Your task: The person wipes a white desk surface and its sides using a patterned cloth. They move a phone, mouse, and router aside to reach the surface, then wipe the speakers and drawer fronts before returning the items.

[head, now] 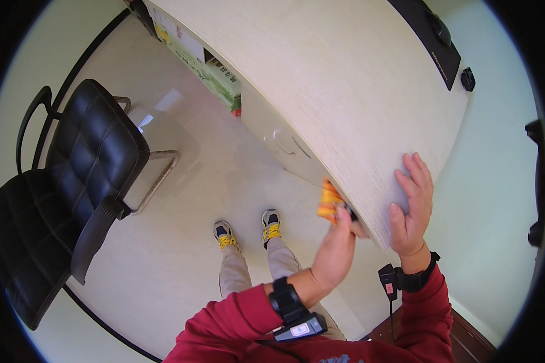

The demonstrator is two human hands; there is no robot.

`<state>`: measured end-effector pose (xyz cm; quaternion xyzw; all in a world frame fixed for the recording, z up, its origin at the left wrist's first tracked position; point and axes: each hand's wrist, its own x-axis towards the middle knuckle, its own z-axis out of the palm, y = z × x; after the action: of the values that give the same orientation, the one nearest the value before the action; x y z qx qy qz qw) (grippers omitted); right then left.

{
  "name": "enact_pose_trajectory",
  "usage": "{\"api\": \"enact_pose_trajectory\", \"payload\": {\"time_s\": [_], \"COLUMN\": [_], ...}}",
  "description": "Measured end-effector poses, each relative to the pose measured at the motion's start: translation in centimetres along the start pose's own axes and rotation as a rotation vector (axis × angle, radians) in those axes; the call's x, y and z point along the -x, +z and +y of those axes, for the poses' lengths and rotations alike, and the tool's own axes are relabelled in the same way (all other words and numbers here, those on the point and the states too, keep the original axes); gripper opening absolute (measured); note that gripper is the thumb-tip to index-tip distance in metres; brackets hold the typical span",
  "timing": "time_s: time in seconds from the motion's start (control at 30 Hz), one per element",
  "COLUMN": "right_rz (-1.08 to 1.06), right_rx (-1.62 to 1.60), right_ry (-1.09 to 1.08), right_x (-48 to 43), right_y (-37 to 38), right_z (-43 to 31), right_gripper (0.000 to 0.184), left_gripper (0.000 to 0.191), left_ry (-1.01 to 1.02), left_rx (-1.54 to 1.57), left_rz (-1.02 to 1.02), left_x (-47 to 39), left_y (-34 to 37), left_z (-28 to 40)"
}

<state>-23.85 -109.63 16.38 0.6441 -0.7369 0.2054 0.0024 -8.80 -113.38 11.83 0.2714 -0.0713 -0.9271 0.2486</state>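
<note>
My left hand (334, 256) holds a crinkled orange and yellow packet (330, 202) beside the desk's front edge, near its near corner. Part of that hand's fingers and a small dark thing by them are partly hidden by the desk edge and blurred. Flat on the pale wood-grain desktop (299, 81), close to the same corner, rests my right hand (411, 204) with its fingers slightly spread and nothing in it. Each wrist bears a black strap with a small device.
A black mouse (439, 29) lies on a black mouse pad (447, 68), and a small black object (468, 79) is near the desk's back edge. Printed cartons (222, 84) stand under the desk. A black padded armchair (95, 149) is on the left, and a wall borders the right.
</note>
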Motion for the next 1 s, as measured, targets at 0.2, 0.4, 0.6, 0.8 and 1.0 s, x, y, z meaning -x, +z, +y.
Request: {"api": "enact_pose_trajectory", "payload": {"time_s": [0.2,0.4,0.6,0.8,1.0], "right_rz": [0.004,0.013,0.01,0.013,0.02], "right_rx": [-0.003,-0.016,-0.013,-0.02,-0.02], "right_ry": [0.014,0.019,0.019,0.023,0.023], "right_x": [0.1,0.2,0.1,0.1,0.2], "right_y": [0.0,0.1,0.0,0.1,0.2], "right_z": [-0.1,0.0,0.0,0.1,0.2], "right_gripper": [0.041,0.04,0.04,0.04,0.04], "left_gripper": [0.051,0.052,0.044,0.054,0.055], "left_ry": [0.163,0.389,0.105,0.434,0.54], "left_rx": [0.166,0.096,0.134,0.078,-0.066], "left_rz": [-0.067,-0.163,0.043,-0.034,-0.014], "left_x": [-1.3,-5.9,-1.9,-7.4,-9.7], "left_y": [-0.6,-4.4,-0.7,-2.7,-3.2], "left_z": [2.5,6.9,1.8,8.8,13.9]}}
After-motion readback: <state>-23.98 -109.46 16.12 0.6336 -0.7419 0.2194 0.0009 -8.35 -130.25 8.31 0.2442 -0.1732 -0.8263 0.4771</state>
